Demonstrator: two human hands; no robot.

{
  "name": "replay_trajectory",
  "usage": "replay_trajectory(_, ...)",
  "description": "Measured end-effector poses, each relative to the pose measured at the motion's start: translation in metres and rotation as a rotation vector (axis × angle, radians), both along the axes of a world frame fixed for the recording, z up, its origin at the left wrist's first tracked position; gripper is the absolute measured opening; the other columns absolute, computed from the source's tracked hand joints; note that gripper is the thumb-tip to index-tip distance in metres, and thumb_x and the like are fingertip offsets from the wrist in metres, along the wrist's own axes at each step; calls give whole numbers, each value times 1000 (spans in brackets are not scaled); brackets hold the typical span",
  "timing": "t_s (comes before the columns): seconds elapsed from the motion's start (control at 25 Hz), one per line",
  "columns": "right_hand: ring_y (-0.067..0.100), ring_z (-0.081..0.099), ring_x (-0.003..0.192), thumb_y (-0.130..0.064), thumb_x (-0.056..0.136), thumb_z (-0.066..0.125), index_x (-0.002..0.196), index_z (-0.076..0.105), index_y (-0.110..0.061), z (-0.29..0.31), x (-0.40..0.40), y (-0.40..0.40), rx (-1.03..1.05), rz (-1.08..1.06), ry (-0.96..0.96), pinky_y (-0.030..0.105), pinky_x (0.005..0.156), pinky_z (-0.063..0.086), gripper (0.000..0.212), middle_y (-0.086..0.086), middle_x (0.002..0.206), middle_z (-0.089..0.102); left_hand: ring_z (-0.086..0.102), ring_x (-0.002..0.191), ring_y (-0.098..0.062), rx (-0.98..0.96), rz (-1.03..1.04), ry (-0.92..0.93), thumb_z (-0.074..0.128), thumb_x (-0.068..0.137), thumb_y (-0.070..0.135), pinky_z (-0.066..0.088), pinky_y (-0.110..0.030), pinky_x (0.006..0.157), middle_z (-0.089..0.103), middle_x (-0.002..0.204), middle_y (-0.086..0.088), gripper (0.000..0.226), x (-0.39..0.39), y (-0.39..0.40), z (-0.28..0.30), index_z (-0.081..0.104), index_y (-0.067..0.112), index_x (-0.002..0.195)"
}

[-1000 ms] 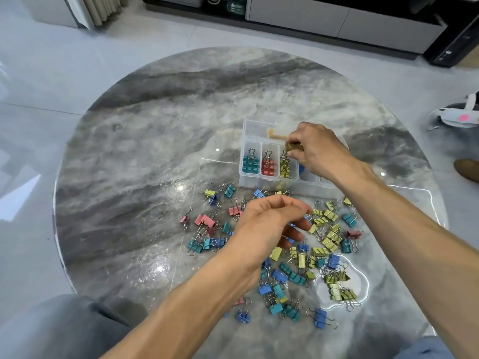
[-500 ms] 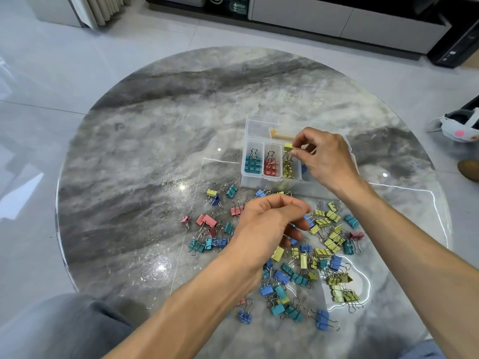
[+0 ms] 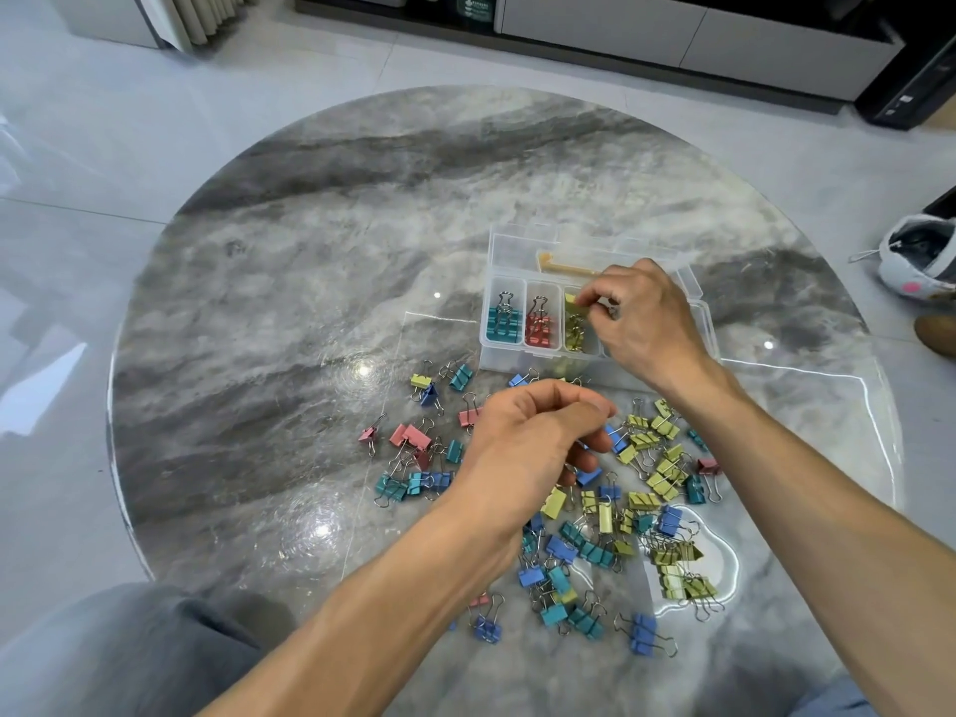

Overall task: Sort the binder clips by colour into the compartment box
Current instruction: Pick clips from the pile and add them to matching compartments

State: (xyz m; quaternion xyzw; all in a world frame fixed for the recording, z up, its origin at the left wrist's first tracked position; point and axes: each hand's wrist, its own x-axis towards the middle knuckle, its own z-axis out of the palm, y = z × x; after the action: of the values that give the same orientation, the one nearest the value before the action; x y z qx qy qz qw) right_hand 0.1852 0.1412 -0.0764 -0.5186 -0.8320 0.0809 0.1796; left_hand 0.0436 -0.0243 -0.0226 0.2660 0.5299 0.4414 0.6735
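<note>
Binder clips [image 3: 595,514] in blue, teal, yellow and pink are seen scattered over the near half of a round marble table [image 3: 310,282], with a grey trouser leg [image 3: 119,649] visible below its near-left edge. Over the middle of the heap the left hand [image 3: 533,447] is held with fingers curled and thumb meeting the fingertips; whether a clip is pinched there cannot be told, and the clips beneath it are hidden. Just beyond, a clear compartment box [image 3: 504,362] is found with teal, pink and yellow clips standing in its three leftmost cells. A yellow clip [image 3: 571,301] is pinched by the right hand [image 3: 646,318] over the yellow cell, the cells to the right being covered by that hand. Farther off, grey floor tiles [image 3: 103,121] and low white cabinets [image 3: 672,38] are seen
</note>
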Motion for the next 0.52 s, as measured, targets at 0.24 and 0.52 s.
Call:
replay_trajectory(0.24,23,51,94,-7,92,54,99,77,-15,-3,0,-3,21,31,-16,34,79,42,25,-2,105,74,55,57,-12,-6,-11,-2,65,92,11,41,-21,54,67,69,-4,13,0,-1,2,71,1,96)
replay_trajectory(0.52,20,45,90,-4,92,50,109,75,-15,1,-2,-1,-1,85,-120,37,83,43,33,1,111,71,56,59,-12,-6,-26,21,64,92,12,41,-22,55,67,70,-4,14,1,-3,2,71,1,97)
